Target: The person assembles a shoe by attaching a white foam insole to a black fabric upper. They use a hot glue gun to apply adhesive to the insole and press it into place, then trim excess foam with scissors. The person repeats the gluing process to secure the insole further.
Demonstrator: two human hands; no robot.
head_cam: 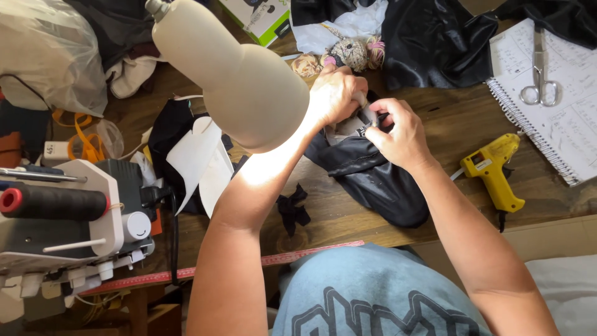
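now, by part:
left hand [333,93]: grip closed, pinching a small grey fabric piece [356,124]
right hand [398,130]: fingers closed on the same piece
place: over shiny black satin cloth [373,180] on the wooden bench [460,118]
progress: piece still in hand, unfinished
nearby: yellow glue gun [494,171], untouched

Both hands [367,118] pinch black fabric [373,174] on table [460,118].
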